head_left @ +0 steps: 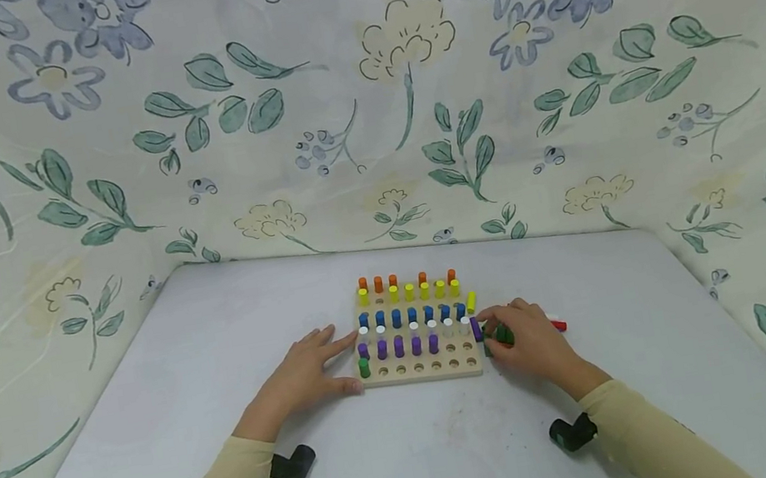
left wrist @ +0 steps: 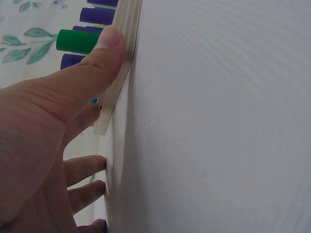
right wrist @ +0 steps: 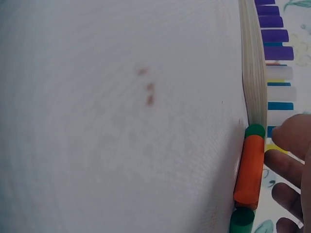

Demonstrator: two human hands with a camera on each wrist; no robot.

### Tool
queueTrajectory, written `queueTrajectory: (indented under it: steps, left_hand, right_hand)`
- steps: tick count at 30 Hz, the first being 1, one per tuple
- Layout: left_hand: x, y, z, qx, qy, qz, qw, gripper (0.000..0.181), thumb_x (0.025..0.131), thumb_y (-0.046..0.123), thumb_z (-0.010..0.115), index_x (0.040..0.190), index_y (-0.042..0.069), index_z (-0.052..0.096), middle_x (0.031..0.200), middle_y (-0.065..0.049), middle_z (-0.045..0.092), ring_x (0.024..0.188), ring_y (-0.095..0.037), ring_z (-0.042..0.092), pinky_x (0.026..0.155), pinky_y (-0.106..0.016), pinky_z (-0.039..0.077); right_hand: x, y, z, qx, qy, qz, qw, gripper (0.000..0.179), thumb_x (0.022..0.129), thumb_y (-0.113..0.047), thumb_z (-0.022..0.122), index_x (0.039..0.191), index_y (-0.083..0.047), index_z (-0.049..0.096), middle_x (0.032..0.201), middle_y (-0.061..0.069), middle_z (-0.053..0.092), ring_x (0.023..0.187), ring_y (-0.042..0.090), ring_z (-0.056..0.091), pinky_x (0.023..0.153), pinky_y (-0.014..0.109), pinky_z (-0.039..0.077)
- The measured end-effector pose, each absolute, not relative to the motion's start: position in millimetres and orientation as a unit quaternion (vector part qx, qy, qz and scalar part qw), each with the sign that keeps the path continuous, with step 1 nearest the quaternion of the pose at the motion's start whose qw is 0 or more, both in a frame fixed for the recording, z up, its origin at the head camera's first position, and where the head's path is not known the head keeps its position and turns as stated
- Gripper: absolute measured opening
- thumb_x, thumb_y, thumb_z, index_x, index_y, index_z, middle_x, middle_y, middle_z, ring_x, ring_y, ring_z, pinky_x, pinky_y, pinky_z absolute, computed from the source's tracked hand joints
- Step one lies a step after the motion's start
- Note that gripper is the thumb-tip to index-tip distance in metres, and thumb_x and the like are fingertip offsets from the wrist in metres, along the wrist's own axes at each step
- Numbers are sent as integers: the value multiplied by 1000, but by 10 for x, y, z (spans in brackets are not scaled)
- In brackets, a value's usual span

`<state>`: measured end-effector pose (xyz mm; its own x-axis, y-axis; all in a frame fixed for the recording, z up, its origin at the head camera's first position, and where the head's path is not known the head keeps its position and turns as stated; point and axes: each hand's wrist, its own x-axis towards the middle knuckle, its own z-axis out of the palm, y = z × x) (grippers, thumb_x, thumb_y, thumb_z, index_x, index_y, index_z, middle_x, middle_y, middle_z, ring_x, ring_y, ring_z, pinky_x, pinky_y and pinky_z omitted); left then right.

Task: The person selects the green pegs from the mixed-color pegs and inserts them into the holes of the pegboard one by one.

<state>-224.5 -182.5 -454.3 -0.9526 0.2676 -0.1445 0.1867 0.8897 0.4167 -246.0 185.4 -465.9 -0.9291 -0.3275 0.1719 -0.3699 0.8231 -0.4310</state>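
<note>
A wooden pegboard holds rows of orange, yellow, blue, white and purple pegs, with one green peg at its near left corner. My left hand rests at the board's left side. Its thumb lies against the board's edge beside the green peg, and its other fingers are spread on the table. To the right of the board, my right hand is over loose green pegs. The right wrist view shows its thumb and index finger apart, close to a loose orange peg, with nothing between them.
Against the board's right edge lie a loose yellow peg and a loose purple peg. A red peg shows beyond my right hand. Bare holes line the board's near row. Floral cloth walls the white table at the back and sides.
</note>
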Motion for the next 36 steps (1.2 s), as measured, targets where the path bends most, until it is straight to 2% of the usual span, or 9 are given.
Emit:
queueTrajectory:
  steps: [7, 14, 24, 32, 36]
  left_hand:
    - [-2236, -1816, -4526, 118, 967, 204, 102, 89, 80, 58, 79, 155, 24, 46, 164, -22, 28, 151, -49, 18, 115, -71, 24]
    - [-2234, -1809, -4517, 115, 967, 203, 101, 89, 80, 59, 79, 155, 24, 46, 164, -21, 28, 151, -48, 18, 116, -70, 24]
    - [-2243, -1813, -4540, 115, 968, 201, 99, 90, 79, 59, 79, 155, 24, 46, 164, -21, 28, 151, -48, 18, 116, -70, 24]
    - [-2236, -1809, -4527, 115, 968, 198, 101, 89, 80, 59, 79, 155, 24, 46, 164, -21, 28, 151, -48, 18, 116, -69, 24]
    - [-2228, -1807, -4518, 115, 968, 198, 99, 89, 79, 59, 79, 155, 24, 46, 164, -21, 29, 151, -48, 18, 116, -69, 24]
  right_hand:
    - [-2463, 1860, -4672, 204, -953, 218, 45, 47, 85, -26, 82, 128, -16, 66, 99, -7, 67, 102, 19, 54, 94, 45, 49]
    - [-2452, 1870, -4686, 216, -952, 211, 47, 50, 85, -30, 80, 131, -16, 65, 109, -3, 67, 109, 21, 55, 100, 49, 48]
    - [-2453, 1866, -4696, 208, -955, 209, 38, 51, 86, -30, 81, 133, -16, 64, 113, -3, 67, 112, 22, 55, 104, 50, 47]
    - [-2432, 1867, -4706, 185, -949, 251, 39, 45, 90, -32, 76, 132, -19, 64, 101, -8, 67, 105, 21, 56, 97, 50, 51]
    - [-2435, 1884, -4723, 191, -944, 266, 46, 41, 94, -31, 71, 132, -18, 63, 97, -9, 68, 104, 20, 57, 100, 52, 49]
